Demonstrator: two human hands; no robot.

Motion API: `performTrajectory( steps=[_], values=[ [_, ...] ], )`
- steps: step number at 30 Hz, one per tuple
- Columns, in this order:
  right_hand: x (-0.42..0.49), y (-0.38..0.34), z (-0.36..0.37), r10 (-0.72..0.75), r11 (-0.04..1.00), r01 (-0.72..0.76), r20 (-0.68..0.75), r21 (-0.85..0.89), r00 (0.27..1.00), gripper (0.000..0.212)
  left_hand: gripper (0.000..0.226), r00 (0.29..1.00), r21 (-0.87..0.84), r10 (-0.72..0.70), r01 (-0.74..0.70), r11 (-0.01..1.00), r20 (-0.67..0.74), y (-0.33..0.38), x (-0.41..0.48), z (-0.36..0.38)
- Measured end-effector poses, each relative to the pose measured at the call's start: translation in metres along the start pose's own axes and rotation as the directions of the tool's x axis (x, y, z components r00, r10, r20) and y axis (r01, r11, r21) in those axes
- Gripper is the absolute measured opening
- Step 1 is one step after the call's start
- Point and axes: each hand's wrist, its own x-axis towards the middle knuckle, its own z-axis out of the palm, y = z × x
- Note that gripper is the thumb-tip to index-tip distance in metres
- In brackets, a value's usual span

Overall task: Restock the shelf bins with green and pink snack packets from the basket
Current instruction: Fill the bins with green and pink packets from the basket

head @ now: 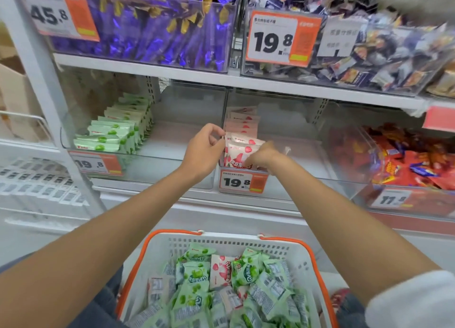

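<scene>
Both my hands reach into the clear middle shelf bin (290, 175) that holds a row of upright pink packets (242, 124). My left hand (203, 150) has its fingers curled at the left edge of the front pink packet (240, 149) and seems to pinch it. My right hand (262, 156) lies over that packet's lower right, fingers curled down onto it. To the left, a clear bin (152, 166) holds a row of green packets (118, 128). Below my arms sits the white basket (221, 240) with orange handles, full of green packets (197, 276) and a pink packet (220, 270).
An upper shelf carries bins of purple sweets (152, 27) and mixed wrapped snacks (384, 54). A bin of red and orange snacks (403, 160) stands to the right. Price tags (242, 182) hang on the bin fronts. A white wire rack (37, 177) is at the left.
</scene>
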Motion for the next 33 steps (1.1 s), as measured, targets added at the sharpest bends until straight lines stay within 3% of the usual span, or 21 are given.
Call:
performTrajectory(
  steps=[5, 11, 15, 18, 21, 24, 26, 30, 33],
  values=[
    [0.003, 0.004, 0.005, -0.12, 0.993, 0.12, -0.014, -0.009, 0.993, 0.04, 0.013, 1.0, -0.022, 0.013, -0.014, 1.0, -0.003, -0.006, -0.002, 0.001],
    [0.004, 0.005, 0.002, -0.042, 0.997, 0.045, 0.049, -0.066, 0.998, 0.04, 0.012, 1.0, -0.028, 0.002, -0.002, 1.0, -0.007, -0.005, -0.003, 0.002],
    [-0.007, 0.001, -0.002, -0.152, 0.979, 0.139, -0.083, -0.147, 0.985, 0.046, 0.013, 1.0, -0.001, -0.002, 0.002, 1.0, -0.003, 0.003, -0.01, -0.001],
    [-0.03, 0.004, -0.004, -0.39, 0.898, 0.289, -0.293, -0.332, 0.873, 0.04, 0.007, 1.0, 0.071, 0.003, -0.004, 0.997, 0.016, 0.009, -0.025, -0.001],
    [-0.068, 0.02, 0.002, -0.579, 0.81, 0.482, -0.326, -0.334, 0.748, 0.01, 0.009, 0.997, 0.13, -0.021, 0.01, 0.991, 0.08, 0.003, -0.047, 0.003],
    [-0.098, 0.053, 0.024, -0.657, 0.752, 0.603, -0.237, -0.266, 0.715, 0.01, 0.013, 0.97, 0.275, -0.129, 0.07, 0.959, 0.204, -0.021, -0.073, 0.009],
    [-0.11, 0.086, 0.045, -0.642, 0.75, 0.597, -0.1, -0.285, 0.76, 0.013, 0.014, 0.917, 0.383, -0.255, 0.126, 0.915, 0.307, -0.049, -0.091, 0.01],
    [-0.106, 0.169, 0.091, -0.334, 0.82, 0.403, 0.232, -0.407, 0.914, 0.015, 0.013, 0.803, 0.585, -0.46, 0.176, 0.791, 0.38, -0.115, -0.131, 0.004],
    [-0.093, 0.206, 0.115, -0.12, 0.745, 0.362, 0.421, -0.561, 0.899, 0.023, 0.017, 0.74, 0.68, -0.544, 0.161, 0.715, 0.397, -0.145, -0.151, 0.006]
  ],
)
